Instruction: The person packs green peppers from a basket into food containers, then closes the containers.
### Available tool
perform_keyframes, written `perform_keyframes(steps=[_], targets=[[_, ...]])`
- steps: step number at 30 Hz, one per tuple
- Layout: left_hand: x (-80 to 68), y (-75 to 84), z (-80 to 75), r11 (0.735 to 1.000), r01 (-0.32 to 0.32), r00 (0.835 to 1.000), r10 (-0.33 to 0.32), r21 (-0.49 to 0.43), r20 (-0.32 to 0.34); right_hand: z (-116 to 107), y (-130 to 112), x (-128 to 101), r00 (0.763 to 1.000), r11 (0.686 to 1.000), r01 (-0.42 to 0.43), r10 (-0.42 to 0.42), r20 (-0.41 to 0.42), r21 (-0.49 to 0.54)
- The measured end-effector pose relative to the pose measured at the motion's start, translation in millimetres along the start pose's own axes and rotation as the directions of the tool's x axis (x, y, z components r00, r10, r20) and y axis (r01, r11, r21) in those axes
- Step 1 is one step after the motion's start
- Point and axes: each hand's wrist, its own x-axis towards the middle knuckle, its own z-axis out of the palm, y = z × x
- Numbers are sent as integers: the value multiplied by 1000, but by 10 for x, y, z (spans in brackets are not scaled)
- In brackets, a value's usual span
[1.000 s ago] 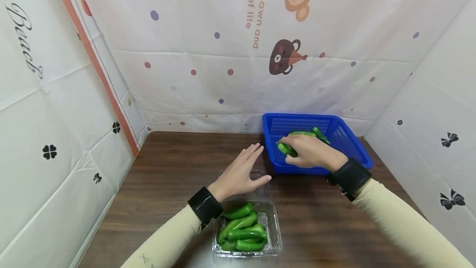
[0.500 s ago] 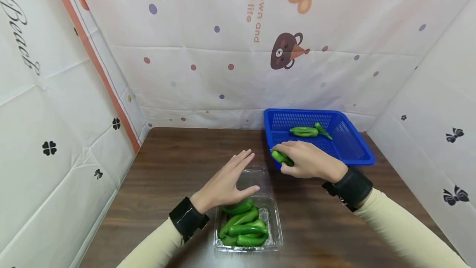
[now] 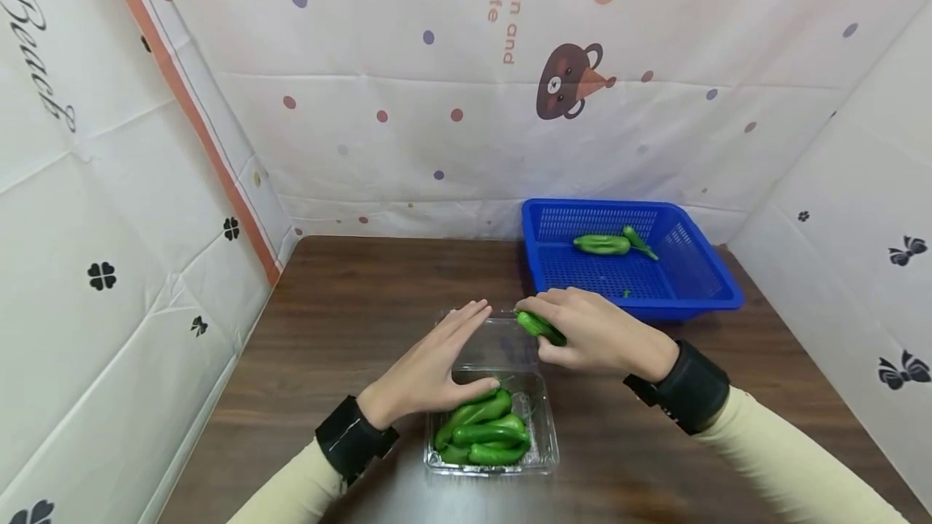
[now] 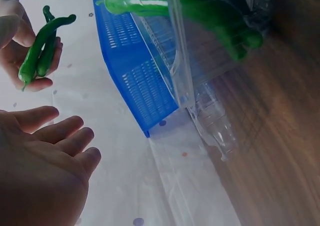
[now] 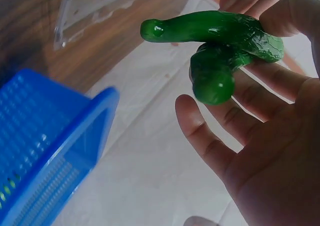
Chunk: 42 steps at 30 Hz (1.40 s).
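My right hand (image 3: 582,331) pinches two green peppers (image 3: 540,325) just above the raised lid of a clear plastic container (image 3: 542,459). The right wrist view shows those peppers (image 5: 220,46) held between thumb and fingers (image 5: 260,136). Several green peppers (image 3: 482,433) lie in the container. My left hand (image 3: 435,354) is flat with straight fingers at the lid's left side, holding nothing. In the left wrist view the left hand (image 4: 42,161) is open below the held peppers (image 4: 37,53).
A blue plastic basket (image 3: 699,281) stands at the back right of the brown table (image 3: 342,322), with two green peppers (image 3: 603,244) inside. Printed white sheets wall in the table on three sides.
My right hand has carried the peppers out of the blue basket and leftward to above the clear container. My left hand has drawn back a little toward me.
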Motion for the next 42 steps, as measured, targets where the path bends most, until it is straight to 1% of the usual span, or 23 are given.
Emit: perform_keyframes(steps=[4, 7, 13, 17, 21, 28, 33, 37, 42], targets=[[-74, 23, 4, 1000, 11, 1000, -11, -9, 8, 73, -69, -3, 998, 998, 54, -53, -34, 19], [-147, 30, 11, 999, 31, 999, -30, -16, 17, 146, -114, -13, 994, 995, 89, -87, -63, 36], [-301, 29, 24, 999, 44, 999, -43, -25, 32, 255, -182, -33, 987, 990, 122, -113, -118, 68], [-393, 34, 29, 999, 41, 999, -40, -30, 28, 305, -220, -43, 983, 989, 132, -121, -138, 71], [-479, 48, 36, 998, 48, 998, -47, -36, 28, 344, -259, -52, 983, 989, 133, -122, -140, 71], [-604, 56, 49, 998, 38, 999, -38, -56, 0, 388, -323, -46, 978, 986, 150, -137, -156, 71], [-672, 50, 57, 998, 53, 999, -53, -38, -4, 407, -354, -50, 977, 985, 155, -143, -156, 71], [-713, 44, 80, 999, 49, 999, -49, -18, -3, 425, -383, -55, 980, 985, 154, -143, -142, 75], [-753, 34, 131, 998, 57, 998, -57, 10, 22, 477, -425, -73, 984, 984, 150, -139, -109, 95]])
